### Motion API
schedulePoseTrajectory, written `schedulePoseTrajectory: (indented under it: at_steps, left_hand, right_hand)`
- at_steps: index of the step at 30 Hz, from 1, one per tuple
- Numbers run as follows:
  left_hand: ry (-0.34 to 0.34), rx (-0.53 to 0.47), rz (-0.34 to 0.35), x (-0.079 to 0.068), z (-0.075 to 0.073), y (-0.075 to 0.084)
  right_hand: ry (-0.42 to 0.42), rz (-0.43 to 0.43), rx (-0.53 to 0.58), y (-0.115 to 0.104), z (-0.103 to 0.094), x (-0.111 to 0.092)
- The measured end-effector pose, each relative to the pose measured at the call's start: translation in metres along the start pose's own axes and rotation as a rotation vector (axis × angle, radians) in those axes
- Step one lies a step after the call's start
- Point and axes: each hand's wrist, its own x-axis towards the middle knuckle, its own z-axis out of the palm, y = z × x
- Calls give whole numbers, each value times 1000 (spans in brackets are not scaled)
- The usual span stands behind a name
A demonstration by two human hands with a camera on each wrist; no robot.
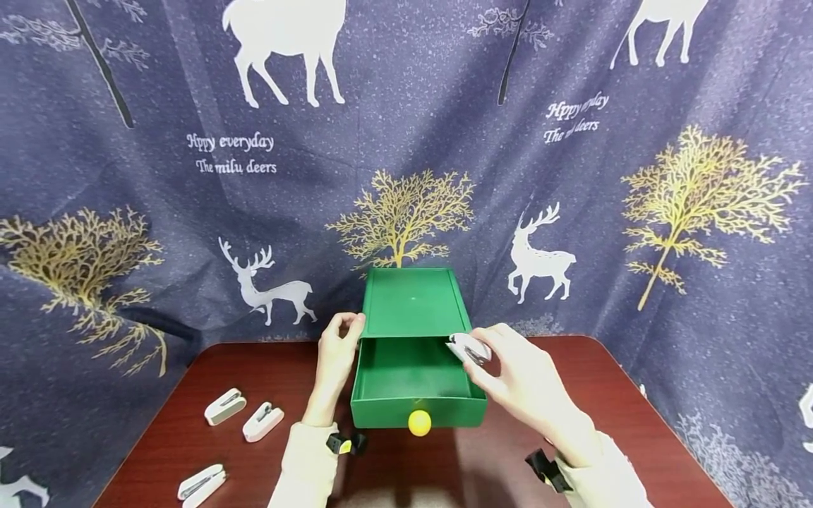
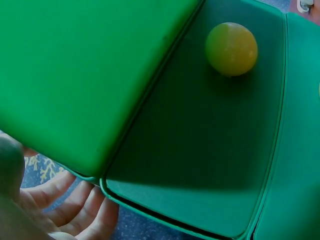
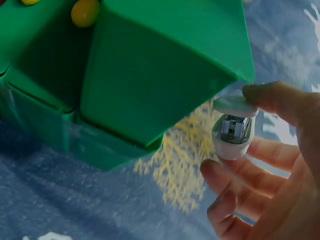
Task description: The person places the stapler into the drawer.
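Note:
A green cabinet [image 1: 416, 303] stands on the table with its top drawer [image 1: 419, 413] pulled out. The drawer front carries a yellow ball knob [image 1: 419, 422]. At the cabinet's left front corner, my left hand [image 1: 339, 353] grips the edge; its curled fingers [image 2: 82, 200] lie against the side in the left wrist view. My right hand [image 1: 521, 374] pinches a white stapler [image 1: 470, 348] between thumb and fingers above the drawer's right rim. The right wrist view shows that stapler [image 3: 232, 127] end-on, beside the drawer's corner. The visible drawer floor [image 1: 413, 377] is bare green.
Three white staplers lie on the left of the brown table: one farther back [image 1: 225, 407], one beside it [image 1: 263, 422], one nearer [image 1: 202, 485]. Below the open drawer, a lower drawer front with its own ball knob [image 2: 231, 49] shows. A patterned cloth [image 1: 406, 127] hangs behind.

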Motion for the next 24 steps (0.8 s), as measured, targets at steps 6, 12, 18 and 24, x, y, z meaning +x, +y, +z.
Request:
schedulePoseTrajectory:
  at_steps: [6, 12, 18, 24]
  left_hand:
    - [-2, -2, 4, 0, 1, 2]
    - [4, 9, 6, -1, 0, 2]
    - [20, 16, 23, 0, 0, 2]
    - [13, 16, 24, -1, -1, 0]
  right_hand:
    - [-112, -149, -1, -9, 9, 25]
    - [-279, -210, 62, -14, 18, 48]
    - [-431, -225, 94, -24, 26, 60]
    - [-542, -233, 101, -34, 38, 64]
